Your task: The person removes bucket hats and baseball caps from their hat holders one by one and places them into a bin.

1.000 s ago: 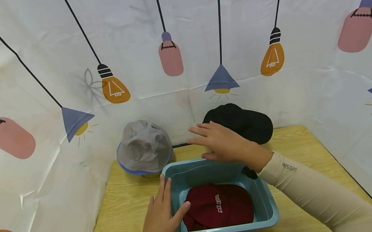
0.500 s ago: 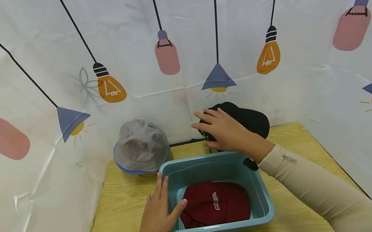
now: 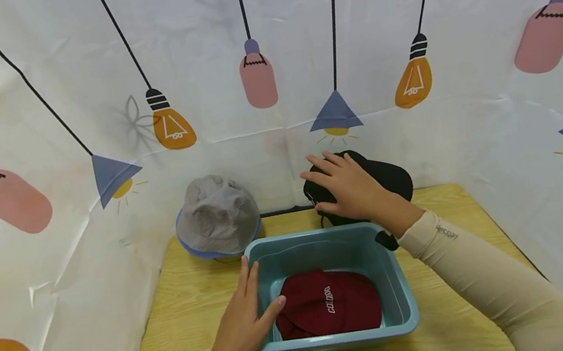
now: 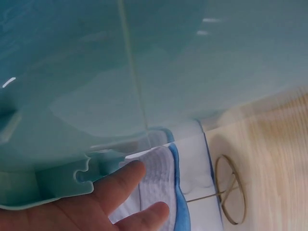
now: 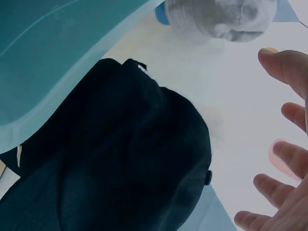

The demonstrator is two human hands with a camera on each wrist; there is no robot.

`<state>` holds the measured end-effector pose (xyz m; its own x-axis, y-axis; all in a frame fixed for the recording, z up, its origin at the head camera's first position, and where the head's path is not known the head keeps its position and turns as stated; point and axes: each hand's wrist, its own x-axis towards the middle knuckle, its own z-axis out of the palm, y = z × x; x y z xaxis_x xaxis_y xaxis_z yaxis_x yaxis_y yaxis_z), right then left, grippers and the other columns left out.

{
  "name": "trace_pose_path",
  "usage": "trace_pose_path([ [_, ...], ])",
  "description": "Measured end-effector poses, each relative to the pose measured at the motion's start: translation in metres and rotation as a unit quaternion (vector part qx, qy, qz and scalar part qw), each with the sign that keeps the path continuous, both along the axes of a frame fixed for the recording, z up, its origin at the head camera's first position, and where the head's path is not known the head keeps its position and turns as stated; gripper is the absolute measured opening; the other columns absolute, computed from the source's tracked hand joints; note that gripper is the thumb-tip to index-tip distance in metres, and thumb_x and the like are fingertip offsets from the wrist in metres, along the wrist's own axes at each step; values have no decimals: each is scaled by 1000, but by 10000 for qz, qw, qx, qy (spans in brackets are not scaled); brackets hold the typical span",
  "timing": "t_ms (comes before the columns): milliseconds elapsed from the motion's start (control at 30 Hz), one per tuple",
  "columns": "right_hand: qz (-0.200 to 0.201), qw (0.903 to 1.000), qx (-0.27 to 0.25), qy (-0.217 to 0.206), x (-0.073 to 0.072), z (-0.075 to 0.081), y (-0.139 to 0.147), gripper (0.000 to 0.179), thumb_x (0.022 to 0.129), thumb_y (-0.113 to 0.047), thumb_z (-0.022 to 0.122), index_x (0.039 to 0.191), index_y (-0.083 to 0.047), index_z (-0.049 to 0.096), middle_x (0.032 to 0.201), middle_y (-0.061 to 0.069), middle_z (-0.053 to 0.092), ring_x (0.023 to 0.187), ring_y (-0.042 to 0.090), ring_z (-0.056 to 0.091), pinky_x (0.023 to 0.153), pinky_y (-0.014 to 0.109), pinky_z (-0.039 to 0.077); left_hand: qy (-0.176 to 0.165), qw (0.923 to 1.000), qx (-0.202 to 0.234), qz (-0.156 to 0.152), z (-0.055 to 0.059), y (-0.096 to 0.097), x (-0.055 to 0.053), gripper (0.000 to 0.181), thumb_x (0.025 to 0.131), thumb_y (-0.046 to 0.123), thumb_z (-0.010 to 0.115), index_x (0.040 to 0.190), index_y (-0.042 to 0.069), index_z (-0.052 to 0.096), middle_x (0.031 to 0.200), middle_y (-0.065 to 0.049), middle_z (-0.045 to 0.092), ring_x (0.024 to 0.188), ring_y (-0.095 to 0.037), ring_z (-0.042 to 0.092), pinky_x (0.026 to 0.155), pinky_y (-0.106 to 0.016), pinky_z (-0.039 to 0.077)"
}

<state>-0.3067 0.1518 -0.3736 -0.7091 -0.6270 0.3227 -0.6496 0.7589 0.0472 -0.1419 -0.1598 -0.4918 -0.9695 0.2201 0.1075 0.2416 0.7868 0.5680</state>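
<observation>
A blue-green plastic basin stands on the table with a dark red cap lying inside, white lettering on its front. My left hand rests against the basin's left rim, fingers straight, thumb over the inside. Behind the basin, a black cap sits at the back right, its brim pointing right. My right hand reaches over that cap with fingers spread, partly covering it in the head view. In the right wrist view the fingers stand apart from the black cap, with nothing between them.
A grey bucket hat with a blue edge sits at the back left, on a thin wire stand. A white sheet printed with lamps hangs behind and beside the wooden table.
My right hand has moved back and to the right, from above the basin's far rim to over the black cap. The left hand has stayed at the basin's rim.
</observation>
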Motion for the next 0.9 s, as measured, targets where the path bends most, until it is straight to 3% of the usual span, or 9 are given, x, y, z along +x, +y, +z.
trace_pose_path([
  [200, -313, 9995, -39, -14, -7, 0, 6, 81, 90, -50, 78, 159, -26, 43, 172, 9, 25, 155, 44, 27, 116, 74, 28, 99, 9999, -22, -28, 1, 0, -2, 91, 101, 68, 48, 167, 13, 18, 176, -5, 1, 155, -37, 30, 116, -63, 37],
  [467, -645, 9970, -104, -402, -16, -7, 12, 84, 90, -56, 76, 161, -31, 39, 174, 8, 19, 157, 44, 20, 118, 74, 22, -123, 9999, -4, 48, 0, -1, 0, 92, 99, 72, 46, 168, 17, 17, 176, 0, -2, 156, -34, 29, 118, -62, 36],
  [900, -957, 9919, -208, -814, -29, -16, 20, 89, 88, -61, 74, 163, -37, 32, 175, 9, 13, 156, 48, 21, 114, 78, 25, -75, 9999, 16, 111, -2, 0, 1, 93, 99, 72, 46, 168, 17, 17, 176, 2, -2, 154, -35, 33, 116, -62, 38],
])
